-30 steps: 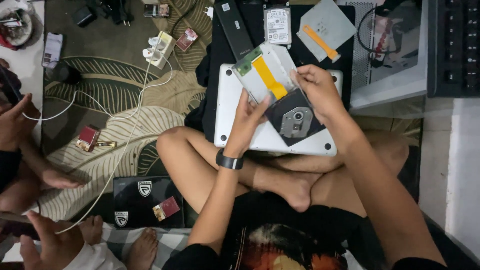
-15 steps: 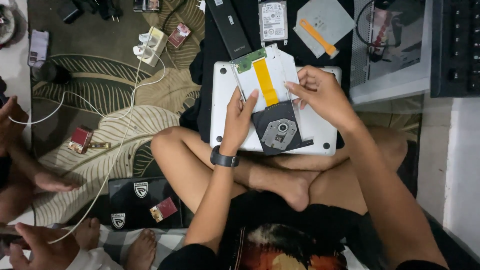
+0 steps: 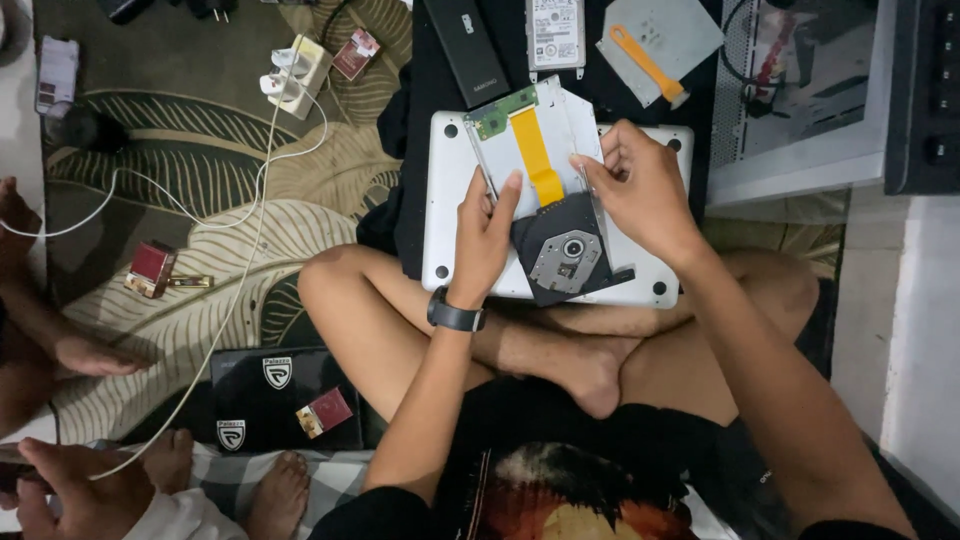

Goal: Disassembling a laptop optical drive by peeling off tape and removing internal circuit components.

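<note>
An opened optical disc drive (image 3: 560,250) with a silver metal case, a green circuit board and an orange ribbon cable (image 3: 537,160) rests on a silver laptop (image 3: 655,285) turned upside down on my crossed legs. My left hand (image 3: 482,235), with a black watch on the wrist, grips the drive's left edge. My right hand (image 3: 640,190) holds the drive's right edge, fingers curled on the metal cover.
Above the laptop lie a black rectangular device (image 3: 465,45), a hard disk (image 3: 554,32) and a metal plate with an orange tool (image 3: 648,60). A computer case (image 3: 800,100) stands at right. A power strip (image 3: 297,68) and another person's hand (image 3: 90,355) are on the patterned mat at left, beside a black laptop (image 3: 280,395).
The view has shifted so everything sits slightly lower. Both hands stay on the drive; my left fingers have slid a little along its left edge.
</note>
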